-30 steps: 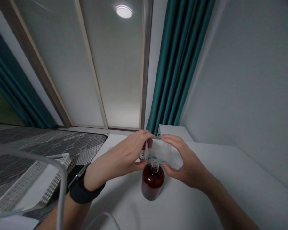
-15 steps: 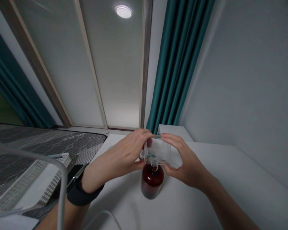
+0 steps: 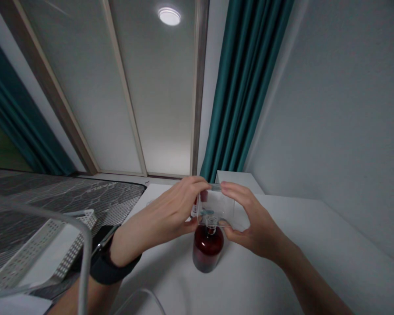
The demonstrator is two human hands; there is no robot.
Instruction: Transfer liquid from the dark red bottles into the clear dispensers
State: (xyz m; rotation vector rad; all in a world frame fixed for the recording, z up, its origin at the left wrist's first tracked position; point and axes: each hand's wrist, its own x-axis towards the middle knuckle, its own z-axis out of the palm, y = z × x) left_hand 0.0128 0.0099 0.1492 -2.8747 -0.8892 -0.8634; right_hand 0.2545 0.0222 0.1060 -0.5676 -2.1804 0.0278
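Between my two hands is a clear, see-through box-shaped container (image 3: 218, 203), gripped from both sides. My left hand (image 3: 180, 205) closes on its left side, fingers on the far edge and thumb low. On the right side, my right hand (image 3: 251, 218) curls round it with fingertips at the far edge and thumb at the near edge. Just below the container stands a dark red-brown bottle (image 3: 208, 249) with a clear neck; whether the two touch I cannot tell. Part of another reddish item behind the container is mostly hidden by my left hand.
The bottle stands on a white table (image 3: 243, 280). At lower left are a white perforated basket (image 3: 75, 249) and a grey curved tube (image 3: 85, 262) close to the camera. A white cable (image 3: 144, 290) lies at the front. Beyond are a green curtain (image 3: 243, 87) and a small white cabinet (image 3: 238, 178).
Almost nothing differs. My right thumb has shifted slightly along the near edge of the container, which sits almost exactly where it was above the bottle.
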